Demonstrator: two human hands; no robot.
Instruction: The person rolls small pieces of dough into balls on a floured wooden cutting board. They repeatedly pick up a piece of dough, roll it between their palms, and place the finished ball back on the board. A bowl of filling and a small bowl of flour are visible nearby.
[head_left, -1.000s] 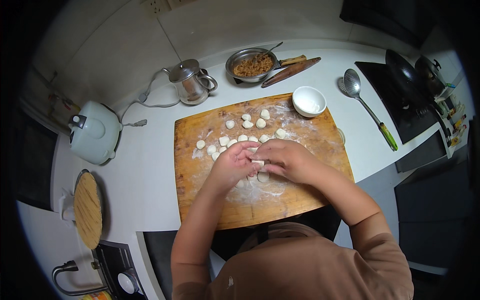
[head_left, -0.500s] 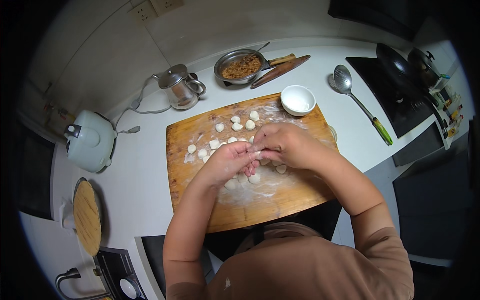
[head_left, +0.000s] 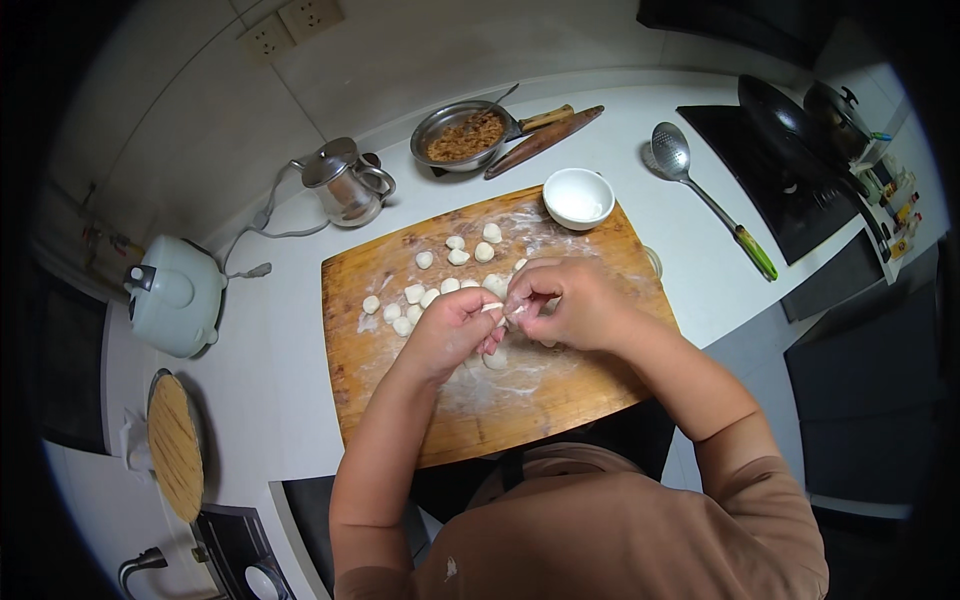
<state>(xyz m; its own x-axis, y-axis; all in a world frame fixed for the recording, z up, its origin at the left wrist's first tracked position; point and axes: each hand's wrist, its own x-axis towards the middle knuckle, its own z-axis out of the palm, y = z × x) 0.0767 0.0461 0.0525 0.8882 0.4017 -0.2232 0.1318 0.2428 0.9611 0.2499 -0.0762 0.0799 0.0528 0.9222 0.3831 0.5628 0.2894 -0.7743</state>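
Note:
Over the middle of a floured wooden board [head_left: 400,400], my two hands meet at a small piece of white dough [head_left: 494,307]. My left hand [head_left: 455,330] is closed on it, with the thumb and forefinger pinching its edge. From the other side my right hand [head_left: 568,300] is closed in a pinch at the same dough, its fingertips dusted with flour. Several small dough balls [head_left: 485,251] lie on the board around and beyond my hands. My hands and wrists cover part of this group.
A white bowl [head_left: 579,199] stands on the board's far right corner. Behind it are a metal pan of brown filling [head_left: 465,137] and a dark wooden rolling pin [head_left: 545,142]. A kettle [head_left: 348,182] and pale green cooker [head_left: 176,297] stand left; a slotted ladle [head_left: 712,200] lies right.
My hands have drawn slightly apart, and more of the dough shows between the fingers. The whole view has shifted a little, with the board and counter things appearing farther left.

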